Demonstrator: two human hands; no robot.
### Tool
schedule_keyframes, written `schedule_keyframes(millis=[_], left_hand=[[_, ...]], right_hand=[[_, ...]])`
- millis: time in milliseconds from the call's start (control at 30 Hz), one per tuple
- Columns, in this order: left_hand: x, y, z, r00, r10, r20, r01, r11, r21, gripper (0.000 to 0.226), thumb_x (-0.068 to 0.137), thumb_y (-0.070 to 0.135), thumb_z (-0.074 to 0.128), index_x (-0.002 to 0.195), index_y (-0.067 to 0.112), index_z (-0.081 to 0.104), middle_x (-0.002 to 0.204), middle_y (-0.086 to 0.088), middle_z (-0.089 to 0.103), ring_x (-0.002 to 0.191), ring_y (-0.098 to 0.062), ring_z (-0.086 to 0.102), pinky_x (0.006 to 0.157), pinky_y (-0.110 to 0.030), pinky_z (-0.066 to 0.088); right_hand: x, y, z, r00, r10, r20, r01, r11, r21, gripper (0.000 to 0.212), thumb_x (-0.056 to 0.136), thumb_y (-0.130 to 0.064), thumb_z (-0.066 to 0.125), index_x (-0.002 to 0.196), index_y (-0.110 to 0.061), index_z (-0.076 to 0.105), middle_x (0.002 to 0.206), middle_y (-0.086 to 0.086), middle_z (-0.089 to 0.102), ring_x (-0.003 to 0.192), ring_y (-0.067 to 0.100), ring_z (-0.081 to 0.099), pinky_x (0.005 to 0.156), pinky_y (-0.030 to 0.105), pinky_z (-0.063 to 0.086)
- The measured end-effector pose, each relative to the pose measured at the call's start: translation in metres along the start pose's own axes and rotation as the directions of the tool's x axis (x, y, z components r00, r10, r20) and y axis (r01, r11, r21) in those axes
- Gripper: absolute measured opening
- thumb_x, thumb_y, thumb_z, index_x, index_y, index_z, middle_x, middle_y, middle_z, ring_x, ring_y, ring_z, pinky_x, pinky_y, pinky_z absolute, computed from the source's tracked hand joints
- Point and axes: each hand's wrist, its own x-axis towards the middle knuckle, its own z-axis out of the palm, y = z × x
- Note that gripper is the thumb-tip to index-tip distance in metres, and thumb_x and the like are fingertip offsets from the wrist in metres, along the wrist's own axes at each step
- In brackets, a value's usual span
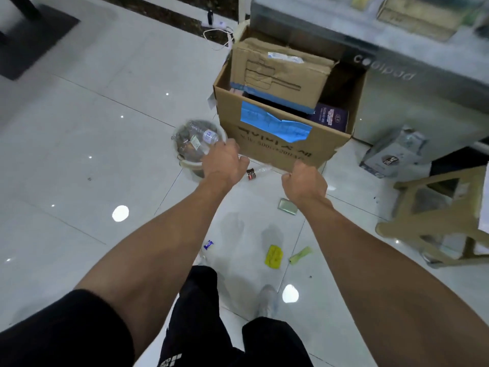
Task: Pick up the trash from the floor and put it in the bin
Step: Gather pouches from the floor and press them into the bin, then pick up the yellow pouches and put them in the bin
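Head: trash [274, 256] below hands [264, 170]

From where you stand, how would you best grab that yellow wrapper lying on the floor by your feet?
The yellow wrapper lies flat and crumpled on the tile floor, apart from the green strip beside it. I would probably come straight down from above and pinch a raised crease near its middle, since a flat edge on smooth tile gives fingertips little to catch. The right hand is on its side.
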Motion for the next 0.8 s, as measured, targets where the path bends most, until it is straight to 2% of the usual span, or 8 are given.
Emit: schedule_keyframes(millis=[100,200,267,400,500,567,700,800], left_hand=[[-0.024,0.013,-0.001,1.000,-0.022,0.013,0.022,0.999,-0.040,0.039,0.090,0.034,0.051,0.122,0.012,0.054,0.123,-0.013,0.054,0.114,-0.034,0.050,0.090,-0.044,0.047],[-0.041,0.013,0.016,0.998,-0.031,0.049,0.033,0.998,-0.045,0.038,0.089,0.035,0.052,0.120,0.012,0.055,0.126,-0.011,0.052,0.115,-0.032,0.051,0.090,-0.047,0.049],[-0.047,0.007,0.039,0.997,-0.035,0.075,0.036,0.999,-0.017,0.039,0.091,0.036,0.051,0.122,0.013,0.053,0.127,-0.011,0.051,0.118,-0.031,0.049,0.091,-0.045,0.047],[-0.048,-0.016,0.104,0.991,-0.035,0.133,0.032,0.999,0.027,0.036,0.091,0.032,0.048,0.124,0.017,0.052,0.122,-0.008,0.051,0.116,-0.028,0.048,0.088,-0.041,0.041],[-0.041,-0.030,0.151,0.990,0.006,0.140,-0.011,0.999,0.036,0.035,0.091,0.030,0.048,0.123,0.017,0.052,0.119,-0.007,0.053,0.112,-0.027,0.049,0.084,-0.040,0.041],[-0.043,-0.035,0.179,0.989,0.012,0.149,-0.017,0.999,0.037,0.035,0.091,0.029,0.048,0.123,0.016,0.052,0.118,-0.007,0.053,0.110,-0.027,0.050,0.082,-0.038,0.041],[-0.058,-0.043,0.249,0.982,-0.006,0.188,0.002,1.000,0.026,0.035,0.091,0.031,0.050,0.122,0.017,0.052,0.117,-0.007,0.053,0.109,-0.026,0.051,0.082,-0.038,0.043],[-0.063,-0.047,0.318,0.976,-0.030,0.215,0.022,0.999,0.043,0.035,0.091,0.033,0.051,0.122,0.018,0.052,0.114,-0.006,0.054,0.107,-0.026,0.052,0.079,-0.037,0.042]], right_hand=[[-0.016,0.016,-0.007,1.000,0.007,0.007,-0.007,1.000,0.029,0.026,0.092,-0.026,0.046,0.109,-0.009,0.057,0.109,0.015,0.064,0.100,0.034,0.061,0.071,0.032,0.040],[-0.028,0.034,0.004,1.000,0.021,0.023,-0.022,0.999,0.037,0.034,0.092,-0.024,0.046,0.122,-0.008,0.053,0.117,0.015,0.060,0.107,0.034,0.058,0.079,0.036,0.046],[-0.032,0.050,0.019,0.999,0.021,0.036,-0.022,0.999,0.026,0.036,0.094,-0.023,0.045,0.127,-0.009,0.049,0.120,0.015,0.057,0.110,0.034,0.057,0.079,0.036,0.045],[-0.031,0.087,0.062,0.997,0.059,0.047,-0.057,0.998,-0.040,0.037,0.094,-0.023,0.045,0.129,-0.011,0.045,0.122,0.014,0.055,0.109,0.033,0.057,0.078,0.037,0.046],[-0.027,0.117,0.095,0.993,0.118,-0.006,-0.119,0.991,-0.056,0.041,0.093,-0.024,0.046,0.132,-0.010,0.045,0.118,0.013,0.058,0.107,0.033,0.058,0.081,0.038,0.048],[-0.027,0.136,0.117,0.988,0.152,-0.028,-0.153,0.987,-0.052,0.037,0.092,-0.022,0.046,0.127,-0.009,0.049,0.115,0.014,0.059,0.105,0.033,0.058,0.079,0.037,0.046],[-0.031,0.176,0.173,0.984,0.173,0.034,-0.172,0.985,-0.033,0.029,0.091,-0.018,0.048,0.119,-0.010,0.051,0.112,0.013,0.059,0.100,0.033,0.058,0.072,0.033,0.040],[-0.021,0.213,0.230,0.985,0.154,0.081,-0.150,0.987,-0.057,0.028,0.092,-0.019,0.048,0.118,-0.010,0.051,0.111,0.012,0.059,0.100,0.032,0.058,0.075,0.034,0.045]])
